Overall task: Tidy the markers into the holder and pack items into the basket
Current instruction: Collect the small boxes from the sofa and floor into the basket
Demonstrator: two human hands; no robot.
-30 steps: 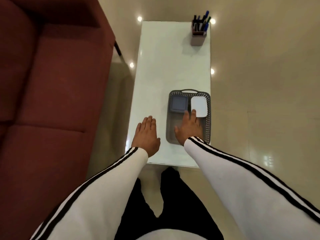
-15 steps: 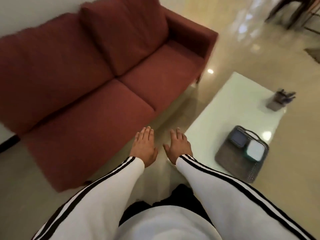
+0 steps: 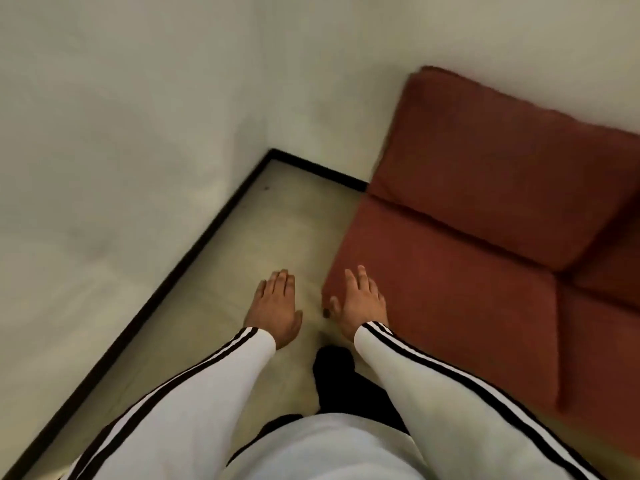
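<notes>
Both hands were stretched forward with the palms down, and they held nothing. The left hand (image 3: pixel 275 306) hung over the floor (image 3: pixel 277 230), its fingers straight and close together. The right hand (image 3: pixel 360 301) was just beside it, a little apart, its fingers also straight and its thumb spread toward the left hand. This hand was in front of the near corner of the sofa (image 3: pixel 485 237). Whether it touched the seat cushion (image 3: pixel 450 306) or only hovered above it could not be told from this view.

Both arms wore white sleeves with dark stripes running along them, the left sleeve (image 3: pixel 194 386) and the right sleeve (image 3: pixel 433 386). Between them, lower in the view, showed a white top (image 3: pixel 322 448) and a dark trouser leg (image 3: pixel 341 379) above the floor.

The sofa was dark red and filled the right side. Its back cushion (image 3: pixel 502 161) leaned against the wall (image 3: pixel 121 133), with the seat cushion in front of it. The wall was pale and made a corner on the far side. A dark skirting board (image 3: pixel 173 282) ran along its foot from the lower left up to that corner and then toward the sofa. The floor was pale beige and smooth.

The markers, the holder and the basket did not show in this view, so their place could not be told. The whole picture was somewhat blurred.
</notes>
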